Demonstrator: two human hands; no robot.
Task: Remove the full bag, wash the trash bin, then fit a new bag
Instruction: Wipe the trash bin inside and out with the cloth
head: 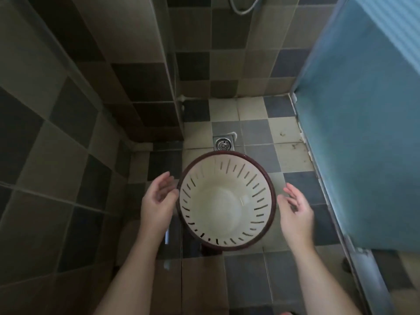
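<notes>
The trash bin (227, 201) is a round cream basket with slotted walls and a dark red rim. It stands upright and empty on the tiled shower floor, seen from straight above, with no bag in it. My left hand (156, 201) hovers at the bin's left side, palm turned toward the rim, fingers relaxed and spread. My right hand (295, 212) is at the right side, slightly blurred, fingers straight, just off the rim. Neither hand holds anything.
A metal floor drain (223, 143) sits just beyond the bin. Tiled walls close the left and back. A frosted blue glass door (363, 133) with its metal frame runs along the right. A shower hose (243, 6) hangs at the top.
</notes>
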